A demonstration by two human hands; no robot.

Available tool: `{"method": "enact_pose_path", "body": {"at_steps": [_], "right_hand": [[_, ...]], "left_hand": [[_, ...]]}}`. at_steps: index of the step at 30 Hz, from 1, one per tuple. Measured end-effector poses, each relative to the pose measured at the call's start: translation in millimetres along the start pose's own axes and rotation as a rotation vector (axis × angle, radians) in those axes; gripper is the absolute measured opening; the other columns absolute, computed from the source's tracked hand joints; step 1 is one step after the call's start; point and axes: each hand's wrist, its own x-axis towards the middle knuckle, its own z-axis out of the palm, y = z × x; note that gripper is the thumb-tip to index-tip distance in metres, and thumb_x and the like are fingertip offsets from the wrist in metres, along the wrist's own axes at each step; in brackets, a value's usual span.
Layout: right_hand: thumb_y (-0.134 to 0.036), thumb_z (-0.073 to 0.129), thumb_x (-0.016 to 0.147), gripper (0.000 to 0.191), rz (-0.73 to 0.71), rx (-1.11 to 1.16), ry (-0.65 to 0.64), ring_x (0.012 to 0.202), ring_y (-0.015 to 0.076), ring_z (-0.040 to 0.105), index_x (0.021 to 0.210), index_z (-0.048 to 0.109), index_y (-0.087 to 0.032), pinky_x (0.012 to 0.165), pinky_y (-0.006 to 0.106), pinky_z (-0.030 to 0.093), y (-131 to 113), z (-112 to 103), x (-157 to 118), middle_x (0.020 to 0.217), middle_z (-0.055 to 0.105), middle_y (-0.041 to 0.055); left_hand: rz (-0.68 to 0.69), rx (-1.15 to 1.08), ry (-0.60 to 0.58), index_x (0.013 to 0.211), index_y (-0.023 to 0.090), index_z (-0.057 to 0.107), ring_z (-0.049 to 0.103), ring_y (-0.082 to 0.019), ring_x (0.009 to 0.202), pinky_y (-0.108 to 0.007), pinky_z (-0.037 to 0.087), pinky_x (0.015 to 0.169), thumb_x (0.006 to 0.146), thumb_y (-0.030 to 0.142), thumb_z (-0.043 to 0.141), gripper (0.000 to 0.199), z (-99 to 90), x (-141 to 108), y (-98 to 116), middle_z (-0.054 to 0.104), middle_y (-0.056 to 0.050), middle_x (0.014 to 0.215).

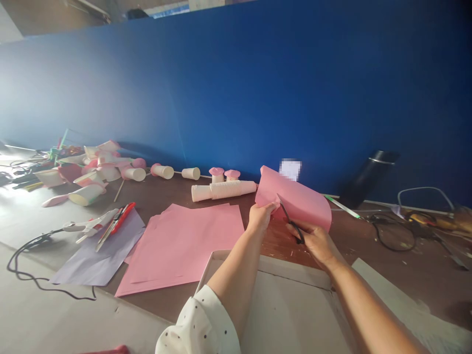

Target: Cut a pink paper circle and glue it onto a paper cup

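A curled sheet of pink paper (295,194) is held up above the dark table. My left hand (261,216) pinches its lower left edge between thumb and fingers. Black-handled scissors (291,223) sit in my right hand (315,240), with the fingers closed round the handles. Their blades point up and left, at the paper's edge close to my left fingertips. How far they reach into the paper I cannot tell. Left of my hands lies a pile of flat pink sheets (188,246).
Behind are a stack of paper cups (224,189) and two pink-topped cups (217,173). Leftward lie a glue gun (90,226), a red cutter (120,221) and lavender paper (99,265). A white box lid (291,295) is under my forearms. A black bottle (368,179) leans right.
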Motion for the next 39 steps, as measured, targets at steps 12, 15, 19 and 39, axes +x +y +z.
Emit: {"method": "enact_pose_path", "body": {"at_steps": [12, 15, 19, 39], "right_hand": [[-0.052, 0.070, 0.071, 0.050, 0.027, 0.038, -0.017, 0.056, 0.0162, 0.051, 0.108, 0.075, -0.020, 0.050, 0.026, 0.035, 14.8, -1.2, 5.2, 0.058, 0.063, 0.0006], [-0.052, 0.070, 0.071, 0.051, 0.065, 0.054, -0.063, 0.052, 0.0141, 0.048, 0.110, 0.074, -0.018, 0.046, 0.025, 0.031, 17.5, -3.2, 5.3, 0.058, 0.062, 0.0003], [-0.048, 0.071, 0.073, 0.048, 0.123, 0.086, -0.119, 0.049, 0.0108, 0.044, 0.112, 0.073, -0.020, 0.044, 0.023, 0.025, 15.2, -4.4, 4.2, 0.055, 0.058, -0.0025], [-0.054, 0.078, 0.060, 0.050, 0.258, 0.140, -0.119, 0.054, 0.0100, 0.048, 0.094, 0.077, -0.017, 0.040, 0.020, 0.022, -12.1, 4.8, -4.4, 0.062, 0.056, 0.0010]], "left_hand": [[-0.032, -0.066, 0.055, 0.076, 0.012, 0.070, 0.055, -0.012, 0.056, -0.023, 0.043, 0.054, 0.055, 0.022, 0.079, 0.025, 5.8, -1.0, -11.8, 0.063, -0.002, 0.064], [-0.079, -0.073, 0.110, 0.069, 0.012, 0.065, 0.054, -0.013, 0.053, -0.023, 0.041, 0.050, 0.053, 0.020, 0.080, 0.023, 9.4, -1.5, -16.2, 0.060, -0.001, 0.060], [-0.114, -0.038, 0.139, 0.056, 0.014, 0.057, 0.044, -0.009, 0.044, -0.022, 0.031, 0.041, 0.057, 0.017, 0.076, 0.019, 11.7, -2.4, -16.9, 0.048, 0.002, 0.049], [-0.245, 0.038, 0.181, 0.050, 0.015, 0.054, 0.043, -0.010, 0.046, -0.022, 0.038, 0.045, 0.058, 0.009, 0.069, 0.018, 9.5, -3.4, -15.8, 0.045, 0.002, 0.047]]}}
